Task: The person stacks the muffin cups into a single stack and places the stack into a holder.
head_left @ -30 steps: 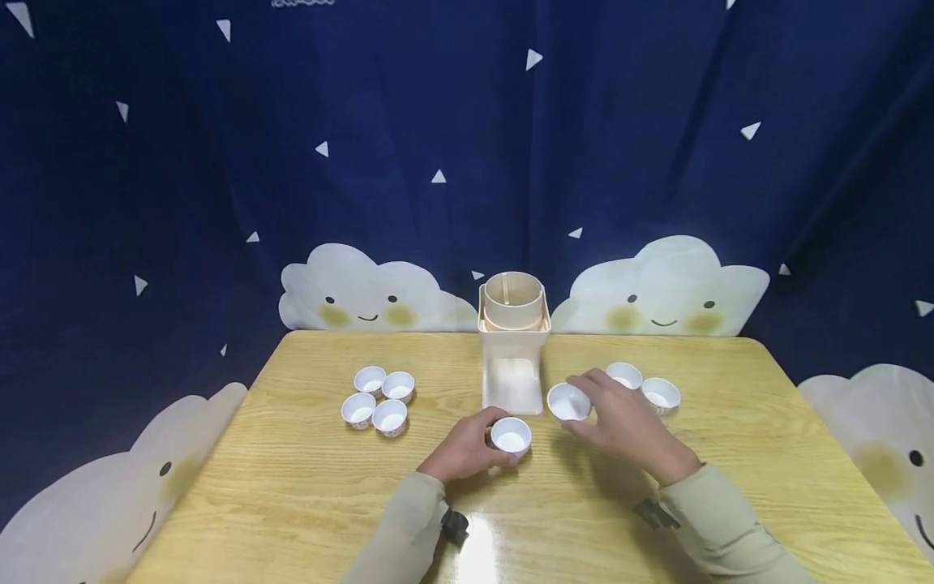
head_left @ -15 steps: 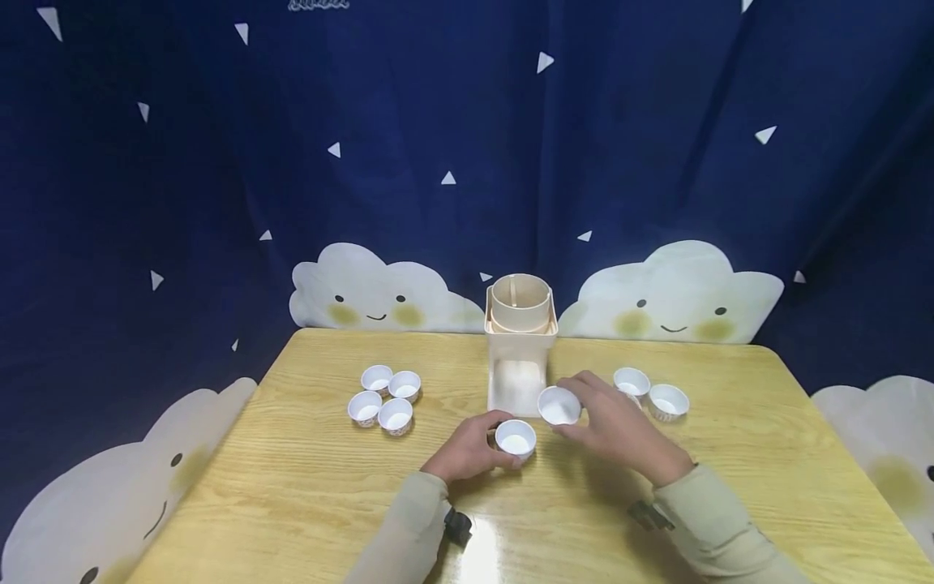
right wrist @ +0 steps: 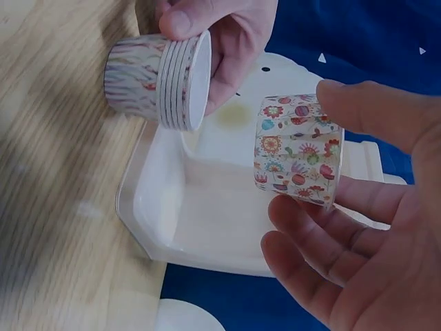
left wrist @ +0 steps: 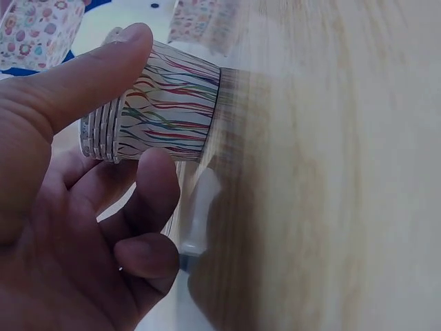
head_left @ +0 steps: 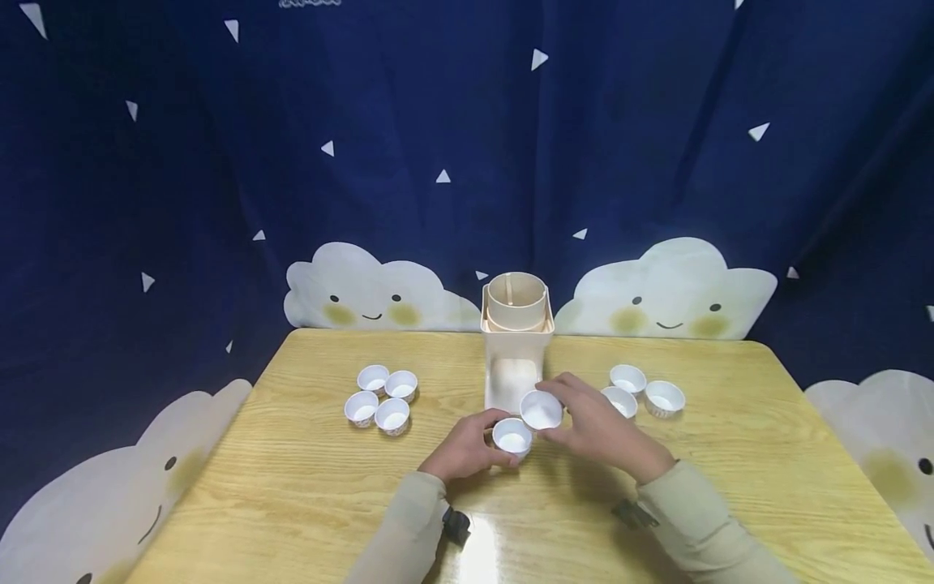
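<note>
My left hand (head_left: 469, 446) holds a nested stack of paper baking cups (left wrist: 169, 103) at the table, thumb on one side and fingers on the other. Wavy coloured lines cover the outer cup, and several rims show at the stack's mouth. My right hand (head_left: 594, 422) pinches a single flower-patterned baking cup (right wrist: 298, 148) by its side, between thumb and fingers. That cup is raised just right of the stack, its white inside facing up in the head view. In the right wrist view a gap separates the flowered cup from the stack's rims.
Behind the hands stands a cream-coloured dispenser (head_left: 516, 345) with a round tube on top and an open tray below. Several flowered cups (head_left: 392, 416) cluster on the left of the wooden table (head_left: 292, 487). Three more cups (head_left: 665, 397) stand at the right. A dark blue curtain hangs behind.
My right hand has moved left with the flowered cup, bringing it close to the stack and uncovering a third cup at the right. My left hand holds the stack in place.
</note>
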